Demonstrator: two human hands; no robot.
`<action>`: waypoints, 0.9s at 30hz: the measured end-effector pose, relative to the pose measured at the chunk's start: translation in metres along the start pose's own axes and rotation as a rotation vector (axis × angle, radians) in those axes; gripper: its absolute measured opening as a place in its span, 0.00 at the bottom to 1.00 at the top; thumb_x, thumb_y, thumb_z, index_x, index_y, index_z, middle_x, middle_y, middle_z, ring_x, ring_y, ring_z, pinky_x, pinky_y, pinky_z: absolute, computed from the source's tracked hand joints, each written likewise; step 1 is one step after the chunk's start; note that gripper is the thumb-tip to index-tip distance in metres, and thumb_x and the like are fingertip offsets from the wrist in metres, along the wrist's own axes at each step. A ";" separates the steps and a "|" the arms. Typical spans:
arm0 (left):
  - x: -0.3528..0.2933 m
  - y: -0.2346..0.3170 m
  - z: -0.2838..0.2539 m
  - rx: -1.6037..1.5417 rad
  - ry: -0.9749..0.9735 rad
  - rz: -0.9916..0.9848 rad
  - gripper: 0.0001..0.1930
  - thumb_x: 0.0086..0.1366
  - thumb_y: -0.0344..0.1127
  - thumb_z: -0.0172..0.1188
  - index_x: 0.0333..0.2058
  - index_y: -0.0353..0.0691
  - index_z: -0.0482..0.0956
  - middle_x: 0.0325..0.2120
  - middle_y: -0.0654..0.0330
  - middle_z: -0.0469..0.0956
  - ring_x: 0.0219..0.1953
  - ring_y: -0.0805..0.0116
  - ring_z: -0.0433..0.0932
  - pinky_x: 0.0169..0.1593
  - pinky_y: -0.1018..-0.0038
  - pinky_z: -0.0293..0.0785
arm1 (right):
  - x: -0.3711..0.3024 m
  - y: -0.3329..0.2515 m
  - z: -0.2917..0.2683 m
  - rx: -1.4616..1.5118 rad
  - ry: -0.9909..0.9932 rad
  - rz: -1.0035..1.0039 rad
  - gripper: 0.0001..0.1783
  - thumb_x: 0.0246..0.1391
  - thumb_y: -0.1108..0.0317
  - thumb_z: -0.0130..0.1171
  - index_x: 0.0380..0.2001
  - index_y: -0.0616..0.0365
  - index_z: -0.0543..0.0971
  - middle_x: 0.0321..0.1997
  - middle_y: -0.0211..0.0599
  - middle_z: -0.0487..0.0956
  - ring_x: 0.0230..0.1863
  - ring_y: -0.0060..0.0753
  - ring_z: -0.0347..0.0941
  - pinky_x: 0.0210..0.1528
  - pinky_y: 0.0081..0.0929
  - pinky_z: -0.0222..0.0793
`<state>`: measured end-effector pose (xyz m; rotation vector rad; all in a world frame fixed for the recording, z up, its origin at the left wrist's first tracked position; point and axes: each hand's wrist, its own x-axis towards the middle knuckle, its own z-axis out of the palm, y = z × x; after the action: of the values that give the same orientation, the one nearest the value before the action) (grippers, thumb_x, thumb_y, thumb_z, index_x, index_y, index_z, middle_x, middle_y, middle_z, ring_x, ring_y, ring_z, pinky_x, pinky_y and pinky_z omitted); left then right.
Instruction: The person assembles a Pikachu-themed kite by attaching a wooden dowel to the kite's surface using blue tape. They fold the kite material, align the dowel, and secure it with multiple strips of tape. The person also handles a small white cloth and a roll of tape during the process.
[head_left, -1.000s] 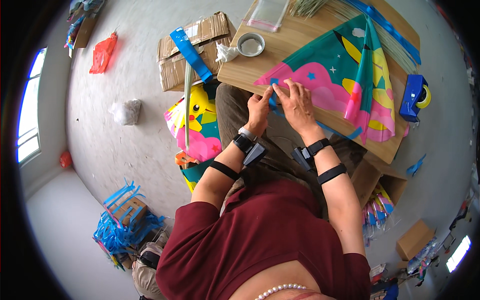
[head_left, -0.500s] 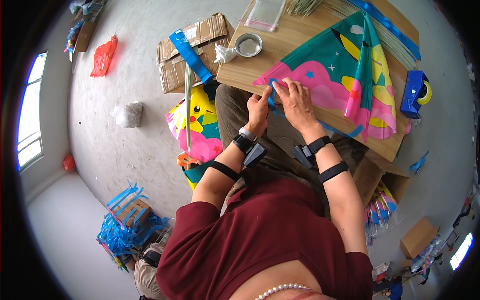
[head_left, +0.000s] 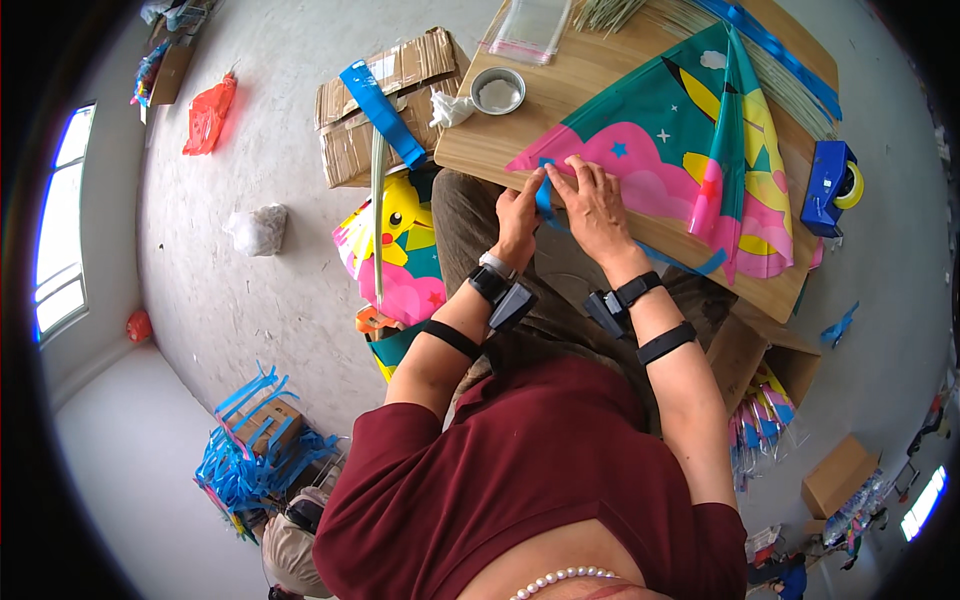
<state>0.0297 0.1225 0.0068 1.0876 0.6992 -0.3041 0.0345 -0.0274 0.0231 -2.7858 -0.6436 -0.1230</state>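
Observation:
A printed kite (head_left: 612,178) in green, pink and yellow lies partly folded on the wooden table. At its near left edge, my left hand (head_left: 517,222) pinches a blue ribbon (head_left: 544,200) between thumb and fingers. Close beside it, my right hand (head_left: 598,212) is closed over the kite's edge, its thumb and index finger at the same ribbon. The ribbon's long tail passes under my right wrist and comes out along the table's near edge. Just what my right fingertips grip is partly hidden.
On the table (head_left: 468,148) are a metal bowl (head_left: 497,91), clear plastic sleeves (head_left: 530,28) and thin sticks (head_left: 610,12). A blue tape dispenser (head_left: 829,188) is at the right edge. Left stands a cardboard box (head_left: 345,135) with a blue ribbon roll (head_left: 382,113); below it, more printed kites (head_left: 395,268).
Both hands stay almost in place at the kite's edge. The blue ribbon between them shifts slightly, and my left fingertips move a little.

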 end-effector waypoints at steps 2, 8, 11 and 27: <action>0.004 -0.004 -0.001 0.002 0.008 0.016 0.16 0.69 0.49 0.66 0.30 0.44 0.78 0.21 0.72 0.71 0.21 0.80 0.70 0.28 0.78 0.70 | 0.000 0.000 0.000 -0.002 0.002 0.000 0.30 0.60 0.71 0.51 0.66 0.42 0.74 0.66 0.42 0.70 0.65 0.44 0.66 0.61 0.44 0.63; 0.021 -0.024 -0.007 -0.001 0.031 0.091 0.13 0.70 0.46 0.65 0.35 0.41 0.82 0.23 0.72 0.76 0.22 0.82 0.72 0.26 0.81 0.67 | 0.000 0.000 0.002 0.005 0.005 0.001 0.30 0.60 0.72 0.51 0.65 0.42 0.74 0.66 0.42 0.70 0.65 0.44 0.66 0.61 0.44 0.63; 0.024 -0.030 -0.007 0.005 0.059 0.131 0.13 0.70 0.45 0.65 0.36 0.41 0.82 0.24 0.72 0.77 0.21 0.82 0.72 0.25 0.81 0.68 | -0.001 0.001 0.002 0.012 -0.013 -0.002 0.31 0.60 0.71 0.52 0.67 0.42 0.72 0.66 0.43 0.70 0.66 0.45 0.66 0.62 0.45 0.63; 0.037 -0.045 -0.007 -0.016 0.089 0.236 0.14 0.69 0.48 0.66 0.38 0.43 0.82 0.24 0.73 0.76 0.22 0.83 0.71 0.26 0.80 0.68 | 0.000 0.009 -0.004 0.274 -0.032 0.114 0.31 0.67 0.66 0.49 0.71 0.58 0.62 0.68 0.47 0.70 0.68 0.50 0.66 0.67 0.48 0.62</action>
<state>0.0302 0.1124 -0.0505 1.1612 0.6429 -0.0483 0.0382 -0.0370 0.0250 -2.5555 -0.4675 0.0315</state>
